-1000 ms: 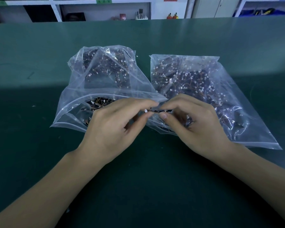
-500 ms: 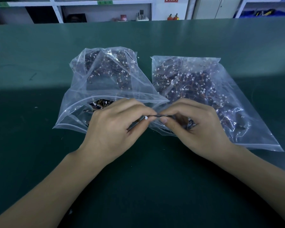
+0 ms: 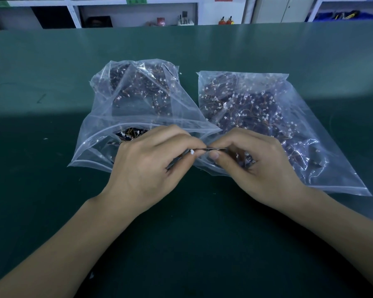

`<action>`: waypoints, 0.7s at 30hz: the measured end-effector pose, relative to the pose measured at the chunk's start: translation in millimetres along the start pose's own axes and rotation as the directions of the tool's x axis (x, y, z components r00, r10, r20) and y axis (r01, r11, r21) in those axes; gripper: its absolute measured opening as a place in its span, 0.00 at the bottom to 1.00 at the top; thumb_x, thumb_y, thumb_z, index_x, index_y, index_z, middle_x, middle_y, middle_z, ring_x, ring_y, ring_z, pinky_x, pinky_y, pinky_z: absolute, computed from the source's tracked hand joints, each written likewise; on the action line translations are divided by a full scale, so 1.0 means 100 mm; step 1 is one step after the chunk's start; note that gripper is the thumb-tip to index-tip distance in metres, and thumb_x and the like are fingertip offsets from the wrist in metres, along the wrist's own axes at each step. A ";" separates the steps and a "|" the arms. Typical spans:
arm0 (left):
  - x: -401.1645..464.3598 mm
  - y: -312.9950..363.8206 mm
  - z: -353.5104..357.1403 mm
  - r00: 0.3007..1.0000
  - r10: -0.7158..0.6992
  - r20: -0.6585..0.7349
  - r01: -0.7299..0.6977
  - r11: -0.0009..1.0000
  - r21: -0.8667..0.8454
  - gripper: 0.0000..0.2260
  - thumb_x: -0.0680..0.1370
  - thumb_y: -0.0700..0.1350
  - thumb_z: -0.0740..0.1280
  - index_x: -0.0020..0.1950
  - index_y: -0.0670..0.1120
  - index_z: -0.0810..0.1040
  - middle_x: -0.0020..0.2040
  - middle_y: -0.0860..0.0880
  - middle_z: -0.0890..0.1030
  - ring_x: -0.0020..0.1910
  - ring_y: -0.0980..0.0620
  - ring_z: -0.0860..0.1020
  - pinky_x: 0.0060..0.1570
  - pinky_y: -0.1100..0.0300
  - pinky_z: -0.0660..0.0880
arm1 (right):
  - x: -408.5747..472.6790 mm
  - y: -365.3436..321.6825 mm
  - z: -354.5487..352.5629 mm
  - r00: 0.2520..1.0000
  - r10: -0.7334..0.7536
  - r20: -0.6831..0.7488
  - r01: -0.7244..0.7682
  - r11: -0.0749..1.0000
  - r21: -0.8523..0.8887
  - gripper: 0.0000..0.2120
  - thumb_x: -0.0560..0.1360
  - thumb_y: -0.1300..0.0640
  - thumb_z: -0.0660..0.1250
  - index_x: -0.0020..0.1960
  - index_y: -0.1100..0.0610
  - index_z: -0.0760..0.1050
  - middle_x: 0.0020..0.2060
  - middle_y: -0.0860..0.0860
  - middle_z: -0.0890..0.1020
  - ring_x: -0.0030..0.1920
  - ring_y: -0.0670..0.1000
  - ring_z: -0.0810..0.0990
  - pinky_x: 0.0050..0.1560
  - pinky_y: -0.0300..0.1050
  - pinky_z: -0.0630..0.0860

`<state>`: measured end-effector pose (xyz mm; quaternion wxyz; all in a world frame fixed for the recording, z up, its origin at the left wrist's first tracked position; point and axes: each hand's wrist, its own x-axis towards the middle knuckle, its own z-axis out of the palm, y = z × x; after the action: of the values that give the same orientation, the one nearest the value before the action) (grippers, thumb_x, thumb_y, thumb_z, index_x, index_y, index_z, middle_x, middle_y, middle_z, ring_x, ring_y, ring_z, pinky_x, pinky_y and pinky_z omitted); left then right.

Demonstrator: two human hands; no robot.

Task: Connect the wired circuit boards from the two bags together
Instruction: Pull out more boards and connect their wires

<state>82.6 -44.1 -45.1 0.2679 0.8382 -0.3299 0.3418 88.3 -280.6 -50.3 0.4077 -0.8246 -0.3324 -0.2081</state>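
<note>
We look down on a dark green table mat (image 3: 52, 211) from a head-worn camera, and two bare forearms reach in from the bottom corners to meet at the centre of the frame. The left hand (image 3: 146, 166) has its fingers curled, pinching a thin dark circuit board (image 3: 177, 161) with a small white connector (image 3: 192, 152) showing at its fingertips. The right hand (image 3: 258, 168) is curled too, thumb and forefinger pinching a second thin dark board (image 3: 215, 149) seen edge-on, its tip meeting the white connector. Behind the hands lie two clear plastic zip bags side by side. The left clear bag (image 3: 138, 104), just left of centre, gapes open toward us; the right clear bag (image 3: 278, 117) lies flatter, right of centre. Both hold heaps of dark boards with orange wires and white plugs. White shelving (image 3: 116, 9) runs along the top of the frame.
</note>
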 end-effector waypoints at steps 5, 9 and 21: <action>-0.01 -0.03 -0.02 0.998 -0.054 -0.013 0.054 0.997 -0.061 0.09 0.86 0.41 0.68 0.62 0.46 0.88 0.53 0.53 0.85 0.49 0.56 0.83 0.45 0.54 0.80 | 0.00 0.01 -0.05 0.998 0.008 0.057 0.000 0.991 -0.134 0.15 0.77 0.50 0.76 0.62 0.52 0.83 0.45 0.41 0.77 0.38 0.49 0.77 0.41 0.46 0.77; 0.00 0.00 -0.03 0.999 -0.043 -0.020 0.043 0.998 -0.045 0.11 0.86 0.39 0.66 0.63 0.44 0.87 0.53 0.50 0.85 0.50 0.53 0.83 0.48 0.55 0.80 | 0.00 0.05 -0.10 0.994 0.012 0.108 0.014 0.972 -0.236 0.22 0.70 0.55 0.71 0.65 0.50 0.79 0.45 0.42 0.78 0.40 0.48 0.78 0.44 0.49 0.79; 0.06 0.04 -0.04 0.995 0.095 -0.022 -0.094 0.995 0.033 0.11 0.87 0.36 0.65 0.60 0.41 0.88 0.50 0.45 0.83 0.49 0.48 0.76 0.56 0.63 0.71 | 0.00 0.10 -0.12 0.991 -0.002 -0.137 -0.010 0.996 -0.087 0.20 0.73 0.70 0.76 0.60 0.53 0.81 0.43 0.47 0.83 0.38 0.49 0.80 0.42 0.36 0.76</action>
<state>81.2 -46.3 -37.0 0.2417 0.8219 -0.3606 0.3689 95.1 -295.0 -48.6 0.3936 -0.8261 -0.2924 -0.2775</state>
